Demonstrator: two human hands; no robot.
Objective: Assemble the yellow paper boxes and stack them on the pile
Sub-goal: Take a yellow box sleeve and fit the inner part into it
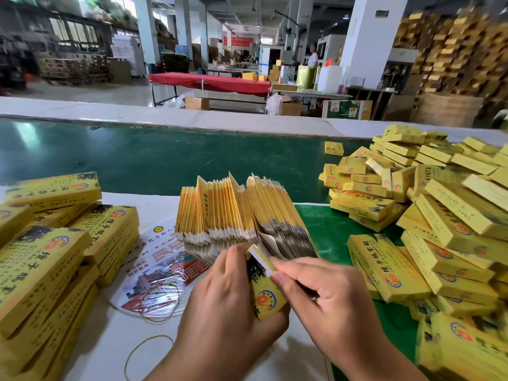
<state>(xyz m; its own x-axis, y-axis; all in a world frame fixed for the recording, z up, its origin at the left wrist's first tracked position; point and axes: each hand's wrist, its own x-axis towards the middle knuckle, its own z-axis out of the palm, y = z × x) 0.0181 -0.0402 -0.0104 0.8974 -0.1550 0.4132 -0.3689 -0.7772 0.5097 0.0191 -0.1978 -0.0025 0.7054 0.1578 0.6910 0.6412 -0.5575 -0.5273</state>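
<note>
My left hand (pixel 225 301) grips a yellow paper box (pixel 265 294) with a red round emblem, held upright near the table's front edge. My right hand (pixel 319 295) pinches the white and yellow end flap of that box between thumb and forefinger. Just behind my hands stands a fanned bundle of flat unfolded yellow boxes (pixel 239 215). A large loose pile of assembled yellow boxes (pixel 428 215) covers the right side of the table. Stacks of flat yellow boxes (pixel 49 259) lie at the left.
A green conveyor belt (pixel 137 158) runs across behind the work area. A printed round fan (pixel 162 270) and loose rubber bands (pixel 149 350) lie on the white table surface at the centre left. A red-covered table (pixel 211 82) and a standing person are far back.
</note>
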